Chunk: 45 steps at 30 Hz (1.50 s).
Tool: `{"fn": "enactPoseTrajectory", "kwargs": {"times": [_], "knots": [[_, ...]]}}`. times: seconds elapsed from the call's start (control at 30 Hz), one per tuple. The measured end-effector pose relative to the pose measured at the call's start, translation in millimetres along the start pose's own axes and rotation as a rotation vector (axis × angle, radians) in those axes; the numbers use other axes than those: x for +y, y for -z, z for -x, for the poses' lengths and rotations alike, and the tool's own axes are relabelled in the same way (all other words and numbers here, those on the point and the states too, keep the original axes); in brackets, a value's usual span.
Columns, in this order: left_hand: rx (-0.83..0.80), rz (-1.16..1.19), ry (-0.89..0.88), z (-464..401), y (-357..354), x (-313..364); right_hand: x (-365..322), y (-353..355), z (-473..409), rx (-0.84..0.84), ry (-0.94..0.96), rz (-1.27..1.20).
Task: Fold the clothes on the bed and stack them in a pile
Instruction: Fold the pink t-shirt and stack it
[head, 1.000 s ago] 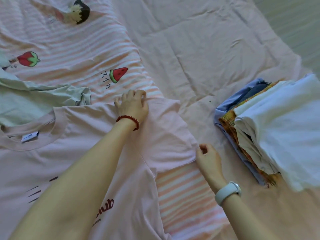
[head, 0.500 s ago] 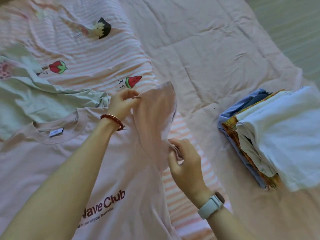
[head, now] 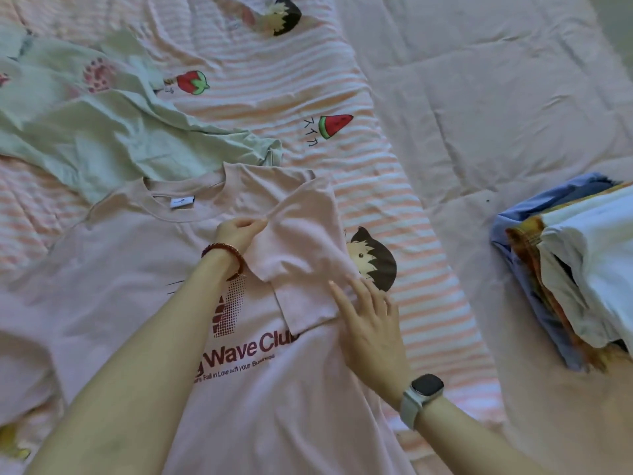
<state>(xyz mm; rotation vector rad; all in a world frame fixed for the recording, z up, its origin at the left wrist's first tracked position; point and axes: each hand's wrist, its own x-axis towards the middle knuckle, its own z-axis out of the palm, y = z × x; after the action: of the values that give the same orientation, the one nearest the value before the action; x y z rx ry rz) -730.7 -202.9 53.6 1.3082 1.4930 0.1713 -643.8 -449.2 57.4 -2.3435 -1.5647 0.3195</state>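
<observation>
A pale pink T-shirt (head: pixel 113 279) with dark red "Wave Club" print lies face up on the bed in front of me. Its right sleeve (head: pixel 301 255) is folded inward over the chest. My left hand (head: pixel 239 231), with a red bead bracelet, pinches the sleeve's upper edge near the collar. My right hand (head: pixel 370 320), with a watch on the wrist, lies flat with straight fingers on the sleeve's lower right part. At the right edge stands a pile of folded clothes (head: pixel 575 275), white on top, yellow plaid and blue beneath.
A mint-green shirt (head: pixel 113 132) lies crumpled at the upper left, just beyond the pink shirt's collar. The striped bedspread (head: pixel 394 186) with cartoon prints runs under both; a plain pink quilt (head: pixel 496 97) covers the right side.
Both hands lifted the pink shirt's right sleeve off the bed and folded it over onto the chest. My right hand let go of it and now presses it flat.
</observation>
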Motion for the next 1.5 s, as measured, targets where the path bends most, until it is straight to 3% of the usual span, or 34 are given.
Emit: {"fn": "enactPoseTrajectory", "kwargs": {"times": [0.17,0.3,0.4,0.5,0.6,0.67,0.73,0.87,1.0,1.13,1.27,1.4,1.5], "knots": [[0.053,-0.060,-0.035,-4.6,-3.8,7.0,19.0,-9.2,-2.7,-0.087,-0.348,-0.398],[0.135,-0.186,-0.097,-10.9,10.3,-1.1,26.2,-2.4,4.6,0.039,-0.202,-0.370],[0.202,-0.167,-0.085,-12.6,16.0,-10.0,34.3,1.1,7.8,-0.013,-0.103,-0.254],[0.196,0.138,0.028,-1.5,8.6,-19.9,35.5,-3.5,3.8,-0.019,-0.157,-0.131],[0.234,0.540,0.122,30.4,-1.7,-40.3,28.8,-8.7,6.5,0.086,-0.064,0.055],[0.232,0.684,0.166,56.0,-13.1,-59.4,25.2,-11.0,8.9,0.084,-0.003,0.088],[0.209,0.558,0.178,80.1,-29.2,-76.0,24.3,-12.4,9.1,0.025,0.046,0.090],[0.213,-0.009,0.108,89.6,-54.1,-84.9,26.0,-10.9,0.4,-0.093,0.192,0.178],[0.158,-0.034,0.066,83.7,-53.0,-73.3,27.7,-8.5,-4.7,-0.250,0.299,0.300],[0.296,-0.006,-0.017,97.0,-47.5,-83.0,24.5,-0.8,-3.6,-0.262,0.338,0.278],[0.290,-0.050,0.152,114.2,-28.0,-111.7,16.0,-4.2,-0.5,-0.343,0.463,0.321],[0.262,-0.227,0.086,144.5,-4.5,-133.1,1.9,-15.9,9.2,-0.488,0.368,0.321],[0.295,-0.317,0.048,173.4,13.0,-156.7,-18.2,-24.2,36.3,-0.550,0.414,0.228]]}}
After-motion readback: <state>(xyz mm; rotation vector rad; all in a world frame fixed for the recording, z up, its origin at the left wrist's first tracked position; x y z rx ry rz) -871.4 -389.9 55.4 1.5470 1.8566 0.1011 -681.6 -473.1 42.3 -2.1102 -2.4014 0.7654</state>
